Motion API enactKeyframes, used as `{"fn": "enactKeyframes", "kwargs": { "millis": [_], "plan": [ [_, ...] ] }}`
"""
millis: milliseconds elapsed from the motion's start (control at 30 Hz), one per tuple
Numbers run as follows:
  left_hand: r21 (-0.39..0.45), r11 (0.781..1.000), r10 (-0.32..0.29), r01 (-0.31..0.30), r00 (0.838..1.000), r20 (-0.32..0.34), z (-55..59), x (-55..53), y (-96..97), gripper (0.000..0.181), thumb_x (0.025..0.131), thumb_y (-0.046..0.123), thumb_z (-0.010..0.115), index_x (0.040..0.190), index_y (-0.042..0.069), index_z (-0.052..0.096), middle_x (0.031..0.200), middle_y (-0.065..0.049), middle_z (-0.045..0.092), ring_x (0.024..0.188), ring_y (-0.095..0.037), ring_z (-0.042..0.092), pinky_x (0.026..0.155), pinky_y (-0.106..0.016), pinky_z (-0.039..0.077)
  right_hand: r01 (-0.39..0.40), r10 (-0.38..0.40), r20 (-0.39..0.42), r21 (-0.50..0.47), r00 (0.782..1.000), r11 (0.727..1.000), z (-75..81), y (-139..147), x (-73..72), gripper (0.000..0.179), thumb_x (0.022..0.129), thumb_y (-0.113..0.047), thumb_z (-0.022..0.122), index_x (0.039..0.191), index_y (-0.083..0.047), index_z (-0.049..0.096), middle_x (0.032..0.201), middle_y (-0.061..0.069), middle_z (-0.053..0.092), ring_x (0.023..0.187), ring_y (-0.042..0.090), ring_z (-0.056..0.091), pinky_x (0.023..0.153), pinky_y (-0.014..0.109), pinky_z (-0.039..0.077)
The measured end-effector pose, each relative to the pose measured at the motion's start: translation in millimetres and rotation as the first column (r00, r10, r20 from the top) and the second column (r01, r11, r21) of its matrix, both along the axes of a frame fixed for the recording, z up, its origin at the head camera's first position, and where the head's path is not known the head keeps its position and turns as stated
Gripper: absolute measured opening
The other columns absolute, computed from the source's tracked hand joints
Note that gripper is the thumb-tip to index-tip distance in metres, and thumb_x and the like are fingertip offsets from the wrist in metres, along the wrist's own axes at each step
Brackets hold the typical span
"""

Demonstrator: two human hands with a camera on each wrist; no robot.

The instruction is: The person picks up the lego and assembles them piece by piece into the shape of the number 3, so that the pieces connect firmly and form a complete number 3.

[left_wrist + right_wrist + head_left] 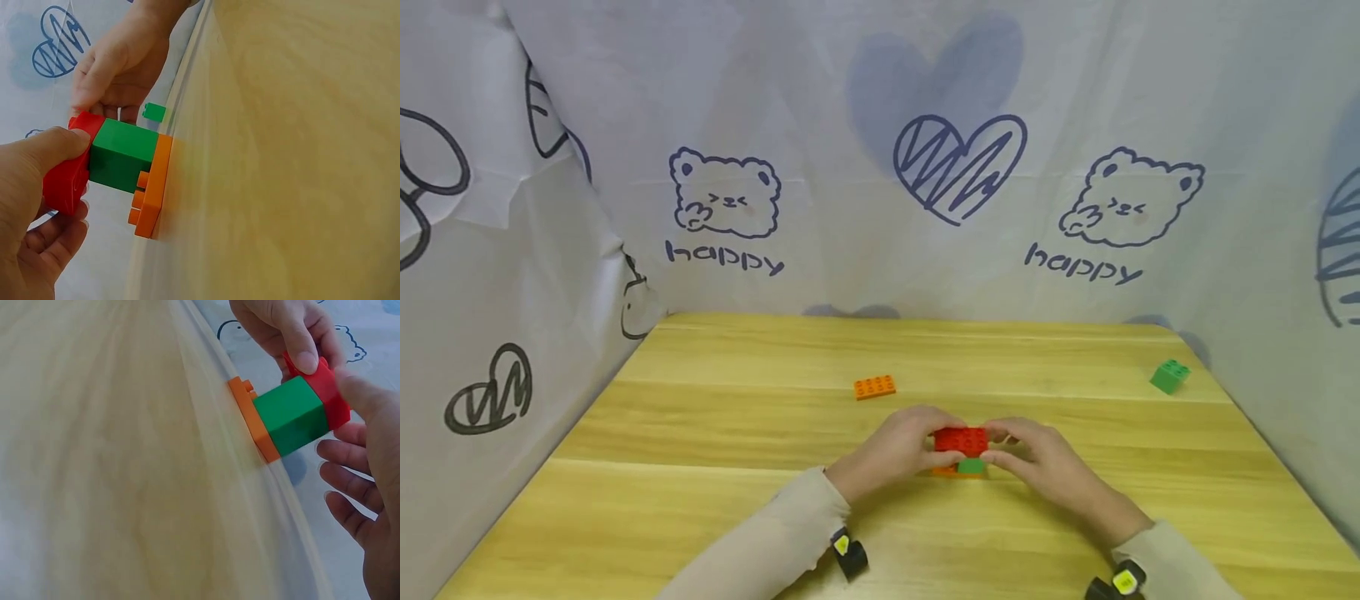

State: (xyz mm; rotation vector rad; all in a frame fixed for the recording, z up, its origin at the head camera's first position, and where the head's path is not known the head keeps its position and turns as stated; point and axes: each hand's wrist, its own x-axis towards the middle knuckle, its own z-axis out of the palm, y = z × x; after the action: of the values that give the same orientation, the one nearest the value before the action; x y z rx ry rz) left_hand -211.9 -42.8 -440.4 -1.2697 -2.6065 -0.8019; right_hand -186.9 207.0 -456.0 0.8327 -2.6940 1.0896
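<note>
A red studded brick (961, 442) tops a small stack at the front centre of the table. Beneath it a green block (124, 153) stands on one end of a flat orange brick (155, 194), whose other studs are bare. My left hand (906, 446) pinches the red brick's left end between thumb and fingers. At the opposite end, my right hand (1045, 462) holds the red brick the same way, its thumb (359, 390) against the near side. In the right wrist view, that hand's lower fingers stand apart from the stack.
Farther back lies another flat orange brick (875, 387). A small green brick (1170, 377) sits near the right edge of the wooden table (700, 433). White cloth (835, 250) with drawings hangs behind and along the sides.
</note>
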Motion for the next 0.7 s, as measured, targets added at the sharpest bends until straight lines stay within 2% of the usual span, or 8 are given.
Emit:
{"fn": "enactKeyframes", "kwargs": {
  "millis": [167, 433, 700],
  "plan": [
    [-0.047, 0.999, 0.021, -0.023, 0.999, -0.039, -1.3, 2.5, -0.3, 0.037, 0.090, 0.037, 0.072, 0.120, 0.015, 0.069, 0.111, 0.003, 0.069, 0.098, -0.009, 0.062, 0.085, -0.021, 0.049, 0.030, -0.029, -0.034, 0.033, 0.999, 0.999, 4.1, 7.1, -0.2, 0.040, 0.095, -0.034, 0.065, 0.127, -0.010, 0.064, 0.118, -0.001, 0.067, 0.103, 0.018, 0.062, 0.084, 0.045, 0.052],
    [-0.123, 0.991, 0.032, -0.047, 0.992, -0.123, 2.2, 7.7, -0.5, 0.040, 0.091, 0.040, 0.069, 0.123, 0.016, 0.068, 0.114, 0.003, 0.068, 0.102, -0.011, 0.063, 0.088, -0.023, 0.049, 0.125, -0.118, -0.079, 0.092, 0.990, 0.988, 8.3, 26.8, -7.6, 0.041, 0.096, -0.038, 0.063, 0.126, -0.012, 0.064, 0.122, 0.002, 0.065, 0.112, 0.025, 0.059, 0.093, 0.053, 0.046],
    [-0.137, 0.989, 0.012, -0.048, 0.968, -0.251, 8.1, 8.3, -1.0, 0.038, 0.089, 0.040, 0.072, 0.118, 0.014, 0.071, 0.105, 0.002, 0.067, 0.096, -0.010, 0.062, 0.084, -0.019, 0.049, 0.198, -0.183, -0.124, 0.125, 0.975, 0.972, 12.1, 51.8, -20.2, 0.046, 0.097, -0.040, 0.061, 0.130, -0.008, 0.060, 0.127, 0.012, 0.061, 0.120, 0.036, 0.052, 0.099, 0.058, 0.039]
  ]
}}
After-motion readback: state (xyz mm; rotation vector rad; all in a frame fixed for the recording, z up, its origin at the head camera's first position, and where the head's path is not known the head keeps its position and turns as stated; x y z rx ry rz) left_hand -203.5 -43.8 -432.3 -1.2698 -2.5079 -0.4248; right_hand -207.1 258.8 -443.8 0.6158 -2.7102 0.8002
